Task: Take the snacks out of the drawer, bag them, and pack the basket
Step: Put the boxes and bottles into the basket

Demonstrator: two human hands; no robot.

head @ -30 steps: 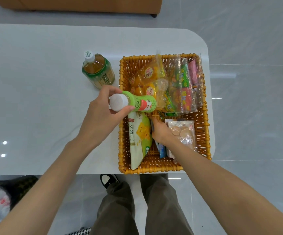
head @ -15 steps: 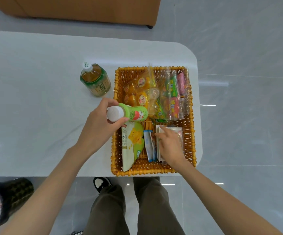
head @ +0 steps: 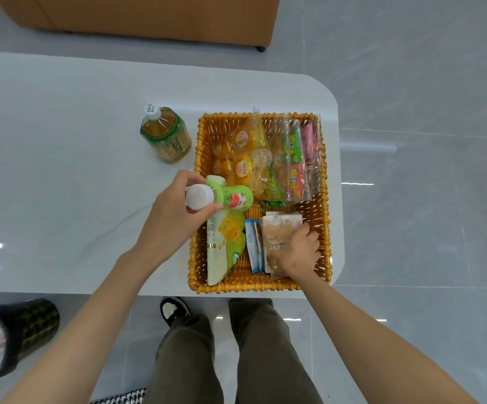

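A woven orange basket [head: 196, 259] stands at the table's near right corner. My left hand [head: 170, 219] grips a small green bottle [head: 230, 198] with a white cap, held tilted over the basket's left rim. My right hand [head: 299, 250] lies inside the basket at the near right, fingers curled on a clear bag of round biscuits [head: 277, 228]. Beside it are blue packets [head: 253, 247] and a green chip bag [head: 224, 246]. Clear bags of yellow snacks [head: 243, 158] and colourful candy [head: 293, 158] fill the far half.
A green tea bottle [head: 166, 137] stands upright on the white table [head: 61, 170], left of the basket. A black bin [head: 12, 336] sits on the floor at lower left. An orange sofa [head: 149, 16] lies beyond the table. My legs stand at the table's near edge.
My right hand has moved from the basket's middle to the near right, sliding onto the biscuit bag and pressing it toward the right wall. My left hand still holds the green bottle over the rim.
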